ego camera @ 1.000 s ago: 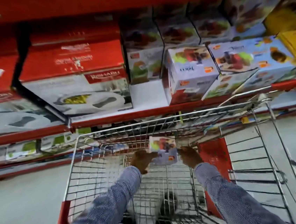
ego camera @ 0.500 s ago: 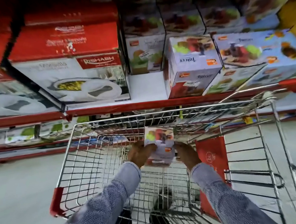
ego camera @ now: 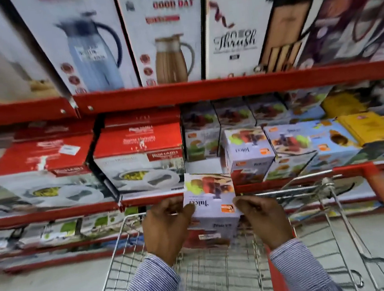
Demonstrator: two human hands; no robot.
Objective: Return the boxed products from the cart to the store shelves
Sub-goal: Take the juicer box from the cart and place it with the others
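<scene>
Lilac juicer box (ego camera: 212, 202), underside behind fingers (ego camera: 183, 211)

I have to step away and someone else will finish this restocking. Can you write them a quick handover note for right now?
Left hand and right hand: both grip the sides of one juicer box, held above the cart at the edge of the middle shelf.
Matching juicer boxes stand on that shelf, with a bare gap to their left, just behind the held box.
Done: the box is out of the cart.
Left: set it on the shelf, probably in that gap. Whether more boxes remain in the cart cannot be told.
</scene>
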